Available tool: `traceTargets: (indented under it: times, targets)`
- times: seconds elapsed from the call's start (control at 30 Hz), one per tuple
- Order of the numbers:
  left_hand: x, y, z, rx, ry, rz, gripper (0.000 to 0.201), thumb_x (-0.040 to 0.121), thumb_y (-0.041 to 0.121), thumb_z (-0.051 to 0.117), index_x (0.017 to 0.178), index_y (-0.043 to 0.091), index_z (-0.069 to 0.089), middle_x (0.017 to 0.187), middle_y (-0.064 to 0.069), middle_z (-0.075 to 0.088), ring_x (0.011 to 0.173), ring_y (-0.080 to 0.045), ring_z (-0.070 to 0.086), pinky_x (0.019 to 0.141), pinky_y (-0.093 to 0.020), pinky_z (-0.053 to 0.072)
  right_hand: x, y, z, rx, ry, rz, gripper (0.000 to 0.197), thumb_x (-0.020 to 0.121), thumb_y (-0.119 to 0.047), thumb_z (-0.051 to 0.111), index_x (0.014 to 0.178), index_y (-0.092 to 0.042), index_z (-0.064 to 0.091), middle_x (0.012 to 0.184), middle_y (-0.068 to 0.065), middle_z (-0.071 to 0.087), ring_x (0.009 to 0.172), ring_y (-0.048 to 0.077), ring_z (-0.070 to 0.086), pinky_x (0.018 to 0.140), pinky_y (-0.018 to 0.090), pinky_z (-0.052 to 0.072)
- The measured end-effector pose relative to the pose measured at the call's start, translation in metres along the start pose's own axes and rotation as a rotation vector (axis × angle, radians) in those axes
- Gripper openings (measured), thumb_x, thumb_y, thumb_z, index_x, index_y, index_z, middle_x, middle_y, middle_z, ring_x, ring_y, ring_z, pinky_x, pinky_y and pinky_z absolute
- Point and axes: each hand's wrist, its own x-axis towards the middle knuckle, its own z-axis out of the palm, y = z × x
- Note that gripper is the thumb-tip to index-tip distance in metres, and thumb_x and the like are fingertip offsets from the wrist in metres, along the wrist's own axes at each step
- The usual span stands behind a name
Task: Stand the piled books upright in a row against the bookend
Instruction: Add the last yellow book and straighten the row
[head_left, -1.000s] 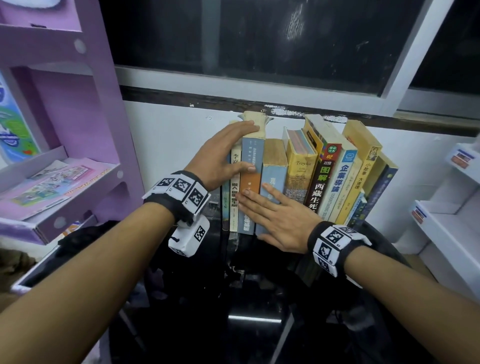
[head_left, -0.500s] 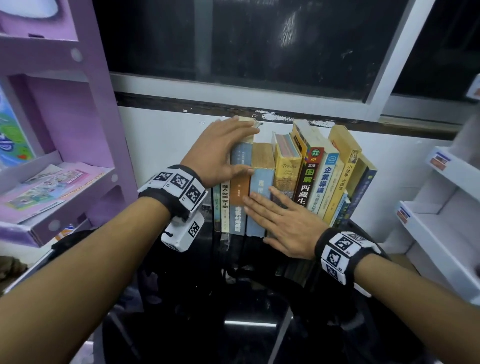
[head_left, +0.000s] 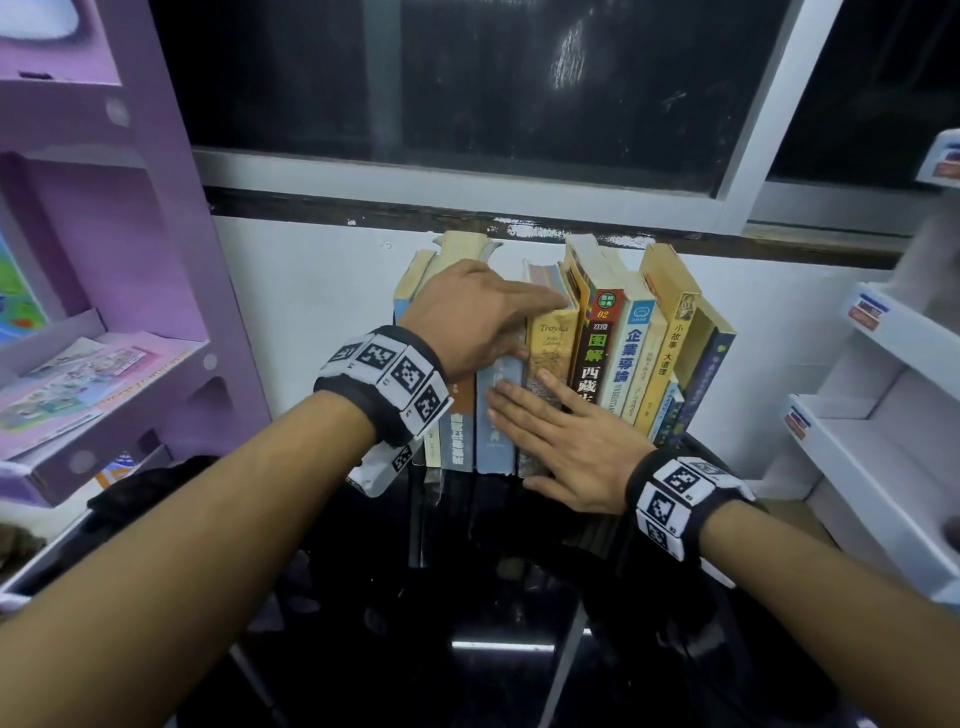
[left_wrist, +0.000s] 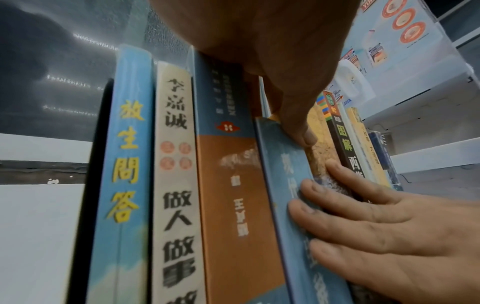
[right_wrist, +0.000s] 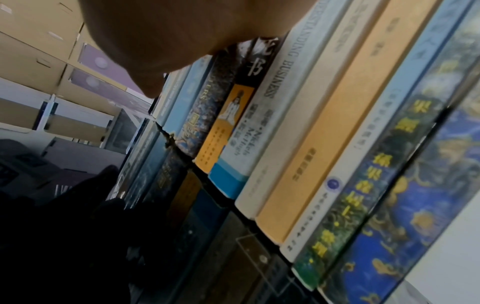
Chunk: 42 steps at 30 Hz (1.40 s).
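Books (head_left: 550, 358): head view – row stands spine-out on dark glossy top (head_left: 493, 597) vs white wall (head_left: 311, 312); left ones upright, right ones lean left.
Left hand (head_left: 467, 322): head view – laid over top edges of left books, fingers straight, reaching to the tan book (head_left: 551, 348); thumb on front of the spines. Pressing, not gripping.
Right hand (head_left: 566, 441): head view – flat, fingers spread on lower spines of blue book (head_left: 496, 415) & tan book, pushing them back.
Bookend (left_wrist: 91, 185): left wrist view – thin dark upright plate at left end, 1st light-blue book (left_wrist: 124, 164) against it. Left thumb tip on blue book's top corner; right fingers (left_wrist: 363, 216) flat on its spine.
Right books (right_wrist: 324, 133): right wrist view – spines tilted, feet on glossy top; right hand (right_wrist: 168, 41) only seen as palm edge, fingers out of frame. A clear plate at lower right may be a 2nd bookend, blurry, can't be sure.
Handling: paperbacks, stiff enough as a block but covers bend; worn tops look frayed, so go easy there. Block prob. heavy, glossy top likely lets feet slide.
Hold: squeeze row from both ends or press flat on spines + tops, as now; don't pinch one cover.
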Motion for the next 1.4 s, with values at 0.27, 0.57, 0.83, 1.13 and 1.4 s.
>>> traceTargets:
  times: [0.27, 0.57, 0.83, 1.13, 1.4]
  targets:
    - [-0.001, 0.004, -0.002, -0.010, -0.011, -0.023, 0.057, 0.087, 0.040, 0.061, 0.140, 0.040, 0.041, 0.140, 0.014, 0.050, 0.120, -0.014, 0.055, 0.106, -0.035, 0.030, -0.004, -0.005, -0.002, 0.024, -0.006, 0.005, 0.077, 0.096, -0.052, 0.035, 0.153, -0.005, 0.012, 0.161, 0.013, 0.002, 0.149, 0.026, -0.003, 0.119, 0.051, 0.000]
    - [0.011, 0.019, -0.007, -0.050, 0.021, 0.025, 0.061, 0.083, 0.044, 0.065, 0.138, 0.025, 0.047, 0.145, 0.004, 0.046, 0.132, -0.019, 0.042, 0.111, -0.037, 0.025, -0.037, 0.009, -0.016, 0.020, -0.011, 0.057, 0.077, 0.094, -0.049, 0.041, 0.152, -0.006, 0.015, 0.161, 0.011, 0.006, 0.149, 0.025, 0.002, 0.119, 0.051, 0.004]
    - [0.035, 0.041, 0.002, -0.456, 0.108, -0.249, 0.073, 0.080, 0.033, 0.073, 0.140, 0.019, 0.034, 0.145, 0.000, 0.040, 0.133, -0.016, 0.039, 0.111, -0.043, 0.033, -0.037, 0.014, -0.007, 0.012, -0.022, 0.073, 0.075, 0.095, -0.050, 0.036, 0.153, -0.007, 0.015, 0.160, 0.011, 0.007, 0.149, 0.026, 0.002, 0.119, 0.052, 0.003]
    - [0.033, 0.032, 0.023, -0.572, 0.108, -0.160, 0.065, 0.085, 0.023, 0.069, 0.141, 0.015, 0.038, 0.146, -0.005, 0.039, 0.132, -0.016, 0.039, 0.109, -0.026, 0.033, -0.033, 0.014, 0.007, 0.025, 0.019, 0.075, 0.077, 0.095, -0.054, 0.034, 0.152, -0.007, 0.016, 0.160, 0.012, 0.007, 0.149, 0.025, 0.000, 0.119, 0.051, 0.001]
    - [0.032, 0.037, 0.019, -0.562, 0.114, -0.145, 0.065, 0.084, 0.021, 0.069, 0.140, 0.012, 0.037, 0.140, -0.007, 0.040, 0.127, -0.019, 0.044, 0.106, -0.037, 0.043, -0.038, 0.013, 0.000, 0.030, 0.003, 0.070, 0.078, 0.094, -0.052, 0.036, 0.152, -0.006, 0.014, 0.160, 0.013, 0.005, 0.149, 0.026, -0.001, 0.119, 0.052, 0.003]
